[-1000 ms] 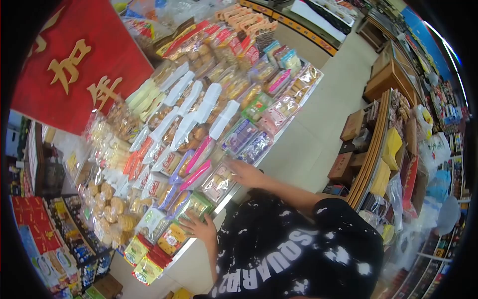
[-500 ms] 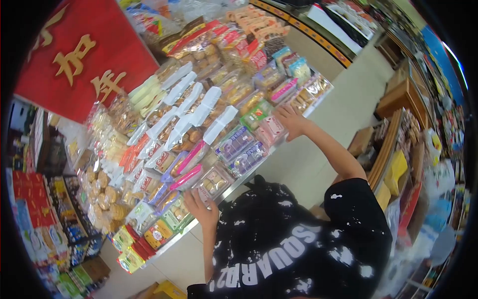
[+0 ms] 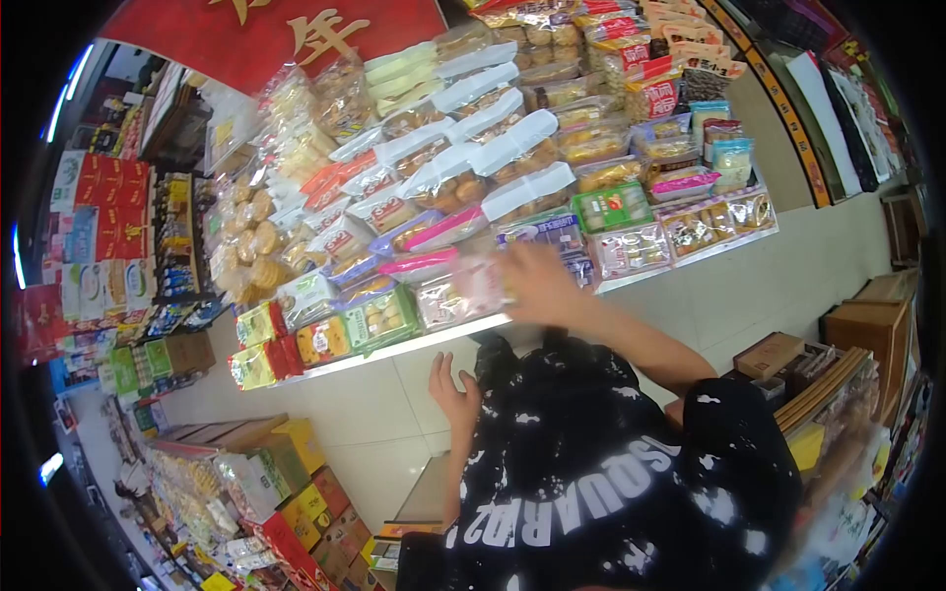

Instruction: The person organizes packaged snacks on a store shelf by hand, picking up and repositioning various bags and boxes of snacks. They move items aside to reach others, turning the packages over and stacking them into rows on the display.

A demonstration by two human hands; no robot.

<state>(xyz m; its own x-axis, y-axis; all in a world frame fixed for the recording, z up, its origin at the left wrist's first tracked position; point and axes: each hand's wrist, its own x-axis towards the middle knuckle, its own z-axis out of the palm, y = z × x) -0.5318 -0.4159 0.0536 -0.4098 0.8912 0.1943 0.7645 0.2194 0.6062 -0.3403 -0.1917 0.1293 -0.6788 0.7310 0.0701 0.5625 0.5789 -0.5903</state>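
My right hand [image 3: 544,284], smeared by motion, reaches across the front row of the snack display and grips a clear pastry pack with a pink label [image 3: 479,281]. That pack overlaps another pastry pack [image 3: 445,302] at the display's front edge. Purple packs [image 3: 540,230] lie partly hidden behind this hand. Below the edge, my left hand [image 3: 455,392] is in the air with its fingers apart and nothing in it. To the left of the held pack sits a green pack of round pastries [image 3: 381,317]. A similar pink-labelled pack [image 3: 632,250] lies to the right, in front of a green pack [image 3: 612,207].
Bagged biscuits [image 3: 258,239] and white-topped bags [image 3: 512,148] fill the display behind. A red banner [image 3: 286,34] hangs at the back. Yellow and red cartons [image 3: 315,507] stand at lower left, wooden crates [image 3: 872,325] at right. Tiled floor [image 3: 370,394] shows below the edge.
My right hand has moved left along the front row, carrying the pink-labelled pack. My left hand has come off the front packs to below the edge. The view has turned and shifted.
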